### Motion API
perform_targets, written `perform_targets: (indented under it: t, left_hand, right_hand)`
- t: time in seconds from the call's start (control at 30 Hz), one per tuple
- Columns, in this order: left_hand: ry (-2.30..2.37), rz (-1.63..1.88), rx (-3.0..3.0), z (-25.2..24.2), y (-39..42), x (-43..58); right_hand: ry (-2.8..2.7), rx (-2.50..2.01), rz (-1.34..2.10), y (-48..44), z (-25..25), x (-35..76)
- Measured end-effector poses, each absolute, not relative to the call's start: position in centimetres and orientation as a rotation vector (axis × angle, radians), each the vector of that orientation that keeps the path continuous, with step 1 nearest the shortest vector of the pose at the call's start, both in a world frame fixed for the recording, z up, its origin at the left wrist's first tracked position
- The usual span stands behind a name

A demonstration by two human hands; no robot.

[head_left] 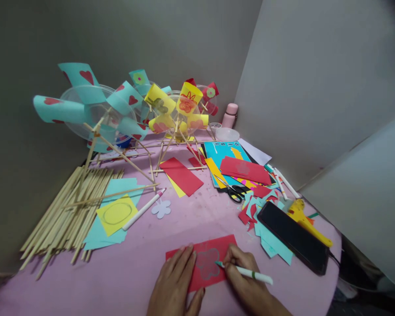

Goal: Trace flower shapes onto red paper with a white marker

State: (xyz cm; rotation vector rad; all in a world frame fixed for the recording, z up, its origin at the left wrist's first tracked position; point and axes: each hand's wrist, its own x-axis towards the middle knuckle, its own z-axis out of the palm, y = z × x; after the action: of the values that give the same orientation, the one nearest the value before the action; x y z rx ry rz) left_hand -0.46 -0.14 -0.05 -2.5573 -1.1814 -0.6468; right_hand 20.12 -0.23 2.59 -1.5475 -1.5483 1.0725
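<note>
A red paper strip [222, 245] lies on the pink table [197, 215] at the near edge, with a flower outline [208, 262] drawn on it. My left hand [176, 285] lies flat on the strip's left part, fingers stretched out. My right hand [246, 285] pinches a white marker with a green tip [246, 272], its tip touching the right side of the flower outline.
A bundle of wooden sticks [62, 210] lies at the left beside yellow and cyan paper [116, 215], a white pen [144, 209] and a paper flower cutout [161, 208]. Paper pinwheels [95, 109] stand behind. Scissors [232, 189], coloured sheets, a black phone [292, 237] and a yellow glue gun [304, 221] sit at the right.
</note>
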Motion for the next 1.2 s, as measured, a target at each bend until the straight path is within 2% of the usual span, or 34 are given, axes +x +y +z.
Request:
perform_targets:
  t: [0.27, 0.57, 0.93, 1.2]
  left_hand:
    - [-1.2, -0.648, -2.583, -0.2, -0.2, -0.4]
    - [-1.241, -0.674, -2.606, 0.1, -0.3, -0.4]
    - [-1.338, -0.767, -2.638, 0.1, -0.4, -0.5]
    - [-1.38, -0.832, -2.587, 0.2, -0.7, -0.4]
  right_hand:
    - [-1.481, -1.493, 1.14, -0.3, 2.4, 20.2]
    - [-1.116, -1.409, 1.222, -0.1, 1.7, 20.4]
    - [-0.953, -1.473, 0.987, 1.0, 2.9, 20.5]
    - [-1.128, -1.401, 1.057, 0.3, 2.7, 20.4]
